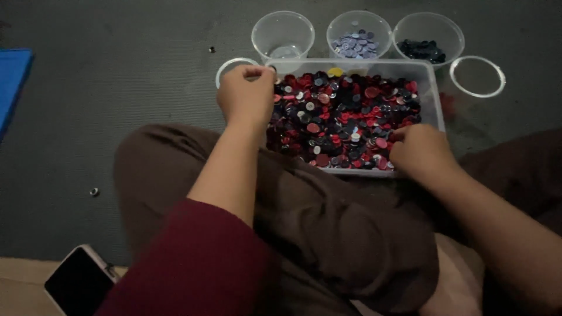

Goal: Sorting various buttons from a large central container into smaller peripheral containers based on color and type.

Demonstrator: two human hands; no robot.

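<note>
- The buttons [342, 120], a dense heap of red, dark and pale discs, fill a clear plastic tray [430, 79] that sits on the dark floor [117, 99] just in front of the person's crossed legs.
- Each button looks small, flat, hard and light; smooth faces would likely slip, so a thumb-and-forefinger pinch at the rim seems the surest hold. The loose heap should shift under any touch.
- The left hand [246, 96] hovers at the tray's far left corner, fingers curled together in a pinch; whether a button sits between them cannot be told in this dim view.
- The right hand [418, 151] rests on the heap at the near right edge, fingers bent down among the buttons, seemingly closing on one, though the grip is hidden.
- Beyond the tray stand three clear cups: an empty-looking cup [283, 35], a cup of pale blue-grey buttons [358, 35] and a cup of dark buttons [428, 38].
- Two clear lids lie flat, one lid [229, 64] beside the left hand, another lid [477, 76] to the right.
- A phone [79, 281] lies near the left knee.
</note>
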